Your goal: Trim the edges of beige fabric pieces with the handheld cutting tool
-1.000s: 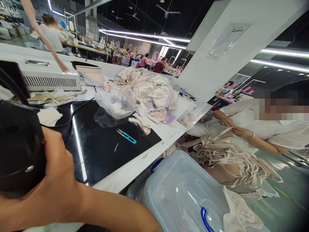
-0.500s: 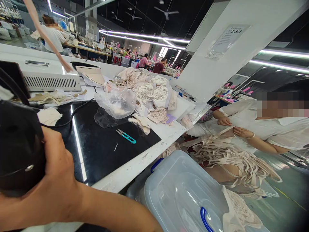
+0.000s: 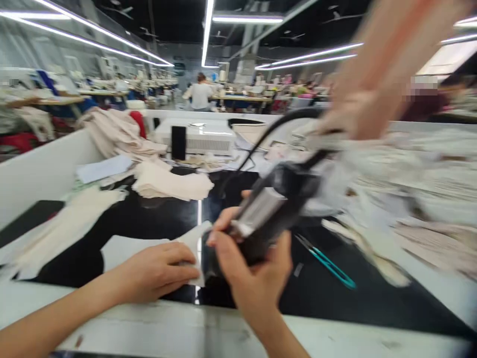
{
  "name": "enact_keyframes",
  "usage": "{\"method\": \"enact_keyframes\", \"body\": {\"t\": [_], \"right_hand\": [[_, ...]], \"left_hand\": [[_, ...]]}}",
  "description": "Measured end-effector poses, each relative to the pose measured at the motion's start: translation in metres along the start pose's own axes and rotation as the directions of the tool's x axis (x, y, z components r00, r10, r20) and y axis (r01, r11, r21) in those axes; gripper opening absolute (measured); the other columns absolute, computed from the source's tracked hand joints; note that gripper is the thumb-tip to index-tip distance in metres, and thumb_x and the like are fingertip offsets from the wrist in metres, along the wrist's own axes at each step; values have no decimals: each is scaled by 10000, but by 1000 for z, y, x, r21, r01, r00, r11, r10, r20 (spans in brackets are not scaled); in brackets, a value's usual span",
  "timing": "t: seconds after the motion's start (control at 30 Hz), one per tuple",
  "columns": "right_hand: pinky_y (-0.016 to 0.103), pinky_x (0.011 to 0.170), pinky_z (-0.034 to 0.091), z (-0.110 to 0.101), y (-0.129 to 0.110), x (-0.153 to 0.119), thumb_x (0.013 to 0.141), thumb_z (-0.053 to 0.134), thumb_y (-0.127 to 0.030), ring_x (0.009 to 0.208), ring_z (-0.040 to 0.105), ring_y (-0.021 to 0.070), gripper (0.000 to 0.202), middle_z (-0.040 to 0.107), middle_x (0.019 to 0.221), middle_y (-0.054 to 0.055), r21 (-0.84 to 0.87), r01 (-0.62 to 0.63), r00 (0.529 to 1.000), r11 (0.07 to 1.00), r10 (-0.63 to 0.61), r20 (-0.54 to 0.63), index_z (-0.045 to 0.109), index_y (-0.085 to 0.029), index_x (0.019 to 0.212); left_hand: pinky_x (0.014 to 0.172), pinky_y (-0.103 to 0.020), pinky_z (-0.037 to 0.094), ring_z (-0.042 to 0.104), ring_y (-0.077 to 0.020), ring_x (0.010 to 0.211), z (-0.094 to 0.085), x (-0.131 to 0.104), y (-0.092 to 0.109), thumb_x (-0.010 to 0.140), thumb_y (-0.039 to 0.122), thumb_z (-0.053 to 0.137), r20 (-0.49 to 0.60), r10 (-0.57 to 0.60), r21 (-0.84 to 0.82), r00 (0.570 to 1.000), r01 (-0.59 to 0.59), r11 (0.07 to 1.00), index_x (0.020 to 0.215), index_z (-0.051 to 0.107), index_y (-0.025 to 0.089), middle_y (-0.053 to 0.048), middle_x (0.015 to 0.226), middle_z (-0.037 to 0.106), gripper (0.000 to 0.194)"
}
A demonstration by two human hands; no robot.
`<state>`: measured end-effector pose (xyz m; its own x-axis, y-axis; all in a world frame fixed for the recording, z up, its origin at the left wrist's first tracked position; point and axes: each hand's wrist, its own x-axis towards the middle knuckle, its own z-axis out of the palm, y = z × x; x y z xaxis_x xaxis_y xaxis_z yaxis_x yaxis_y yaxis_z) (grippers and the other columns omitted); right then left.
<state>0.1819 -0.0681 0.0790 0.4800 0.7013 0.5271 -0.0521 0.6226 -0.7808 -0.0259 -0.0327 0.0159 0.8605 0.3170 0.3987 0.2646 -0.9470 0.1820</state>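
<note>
My right hand (image 3: pixel 257 273) is wrapped round a black handheld machine (image 3: pixel 276 214) with a silver plate, blurred by motion; a cable runs up from its top. My left hand (image 3: pixel 160 271) lies to the left of it, fingers together on a white fabric piece (image 3: pixel 130 248) on the black mat (image 3: pixel 156 219). The machine's lower end is beside the left fingertips, at the right end of that piece. To the right of my right hand, teal thread snips (image 3: pixel 331 266) lie on the mat.
Cream fabric stacks (image 3: pixel 171 184) lie behind and at the left (image 3: pixel 63 233). A dark phone-like object (image 3: pixel 178 142) stands before a white vented box (image 3: pixel 208 141). Lace pieces and plastic fill the right side. A pinkish strap (image 3: pixel 395 64) hangs at the upper right. A person in white sits far back.
The view has swung left to face the table. My left hand has come into view on the fabric, and the machine in my right hand now shows near the middle.
</note>
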Motion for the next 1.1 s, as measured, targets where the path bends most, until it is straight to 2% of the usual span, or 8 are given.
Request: {"method": "enact_keyframes", "body": {"t": [0.07,0.2,0.33,0.47,0.67,0.77,0.83,1.1], "right_hand": [[264,579,662,-8,1,15,876,1105,-451,573,711,142,532,821,871,-68,-6,59,996,998,-59,-70,724,-309,1221],[322,578,672,-20,6,46,804,1148,-411,584,724,177,570,802,834,-90,-8,74,994,997,-74,-75,780,-340,1233],[397,583,652,-24,16,65,797,1132,-404,574,707,210,500,776,806,-80,-32,130,987,991,-133,-96,699,-354,1043],[417,573,634,-23,24,73,783,1136,-461,569,691,215,538,763,806,-89,-47,148,985,988,-152,-77,677,-357,1043],[371,575,650,-24,32,75,790,1154,-477,571,702,184,575,774,822,-92,-24,148,987,989,-149,-51,722,-337,1144],[350,583,654,-26,37,74,817,1157,-530,581,707,173,591,782,834,-94,-24,153,988,988,-153,-28,714,-323,1149],[346,578,653,-27,39,74,832,1153,-583,581,706,172,610,781,839,-95,-35,159,987,987,-160,-13,713,-320,1163],[343,585,655,-29,42,71,868,1134,-649,572,725,171,647,787,832,-105,-67,161,987,985,-160,20,706,-321,1226]], "left_hand": [[1159,-280,689,867,-211,1266,-4,-8,-2,1295,221,726,-36,23,-38,999,-25,999,1414,873,212,-89,1351,907,190],[1137,-286,701,897,-206,1225,0,1,-3,1330,254,684,-19,28,-139,999,-30,990,1391,895,205,-91,1314,931,225],[1087,-289,727,926,-214,1182,-1,6,1,1293,241,754,41,44,-260,998,-32,965,1364,917,219,-93,1262,953,179],[1078,-289,728,930,-215,1189,-11,9,4,1260,193,795,68,55,-299,996,-33,954,1383,916,231,-84,1261,958,177],[1050,-332,718,887,-237,1118,-19,28,-2,1243,173,797,-19,99,-47,995,-100,994,1352,900,152,-106,1240,933,151],[1031,-332,694,845,-225,1055,-11,44,-8,1252,170,777,-46,128,110,991,-122,986,1285,894,149,-100,1185,895,124],[1034,-347,683,817,-219,1005,-3,54,-12,1247,174,789,-15,143,182,990,-138,973,1260,886,160,-91,1162,866,98],[1189,-402,636,826,-226,1038,21,71,-22,1272,304,832,36,169,297,985,-172,939,1325,879,165,-59,1138,817,156]]}}
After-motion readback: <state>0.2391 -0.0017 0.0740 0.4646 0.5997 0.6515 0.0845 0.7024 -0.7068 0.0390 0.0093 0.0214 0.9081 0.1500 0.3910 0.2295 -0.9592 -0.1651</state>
